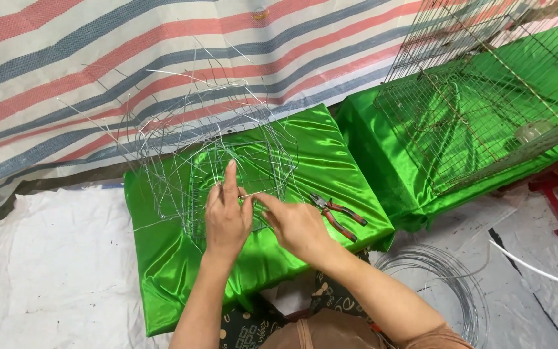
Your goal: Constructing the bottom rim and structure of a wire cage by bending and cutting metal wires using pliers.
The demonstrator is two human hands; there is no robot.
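My left hand point(226, 216) and right hand point(295, 223) both pinch strands of the half-woven wire frame point(205, 145) mid green cushion point(163, 258); pliers point(338, 215) just right, near the cushion's edge, front edge free.

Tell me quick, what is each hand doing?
Left hand: fingers on the wire frame, pinching a thin wire.
Right hand: closed, pinching the same wire.

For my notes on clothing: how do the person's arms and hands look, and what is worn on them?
Both the left hand and the right hand are bare: no gloves, rings, or watch can be seen. The forearms are uncovered. No sleeve shows on the left arm; the right upper arm is cut off by the bottom edge.
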